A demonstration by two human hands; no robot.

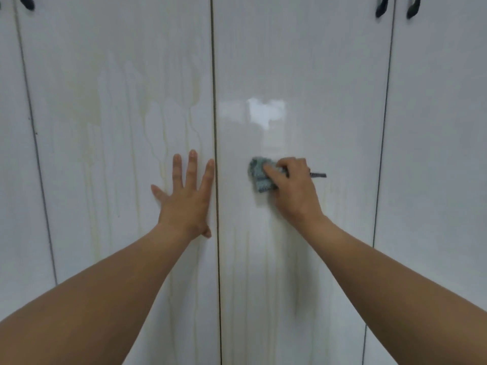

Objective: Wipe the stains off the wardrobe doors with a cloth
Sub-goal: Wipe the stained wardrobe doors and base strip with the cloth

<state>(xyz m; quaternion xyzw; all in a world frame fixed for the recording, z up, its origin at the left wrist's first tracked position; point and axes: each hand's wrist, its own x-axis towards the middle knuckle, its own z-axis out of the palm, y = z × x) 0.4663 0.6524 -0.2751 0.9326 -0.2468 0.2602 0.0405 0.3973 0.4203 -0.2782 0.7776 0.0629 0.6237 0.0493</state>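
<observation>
I am rubbing the right door [303,75] with the cloth [259,175] bunched in my right hand [295,188], my flat left hand [187,193] is pressing the streaky left door [118,101], which I think needs wiping next.

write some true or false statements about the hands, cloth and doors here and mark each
1. The left hand lies flat, fingers spread, on the door left of the middle seam. True.
2. The right hand holds a yellow sponge. False: it grips a blue-grey cloth.
3. Yellowish drip streaks run down the door under the left hand. True.
4. Both hands are on one door. False: the cloth is on the next door, right of the seam.
</observation>
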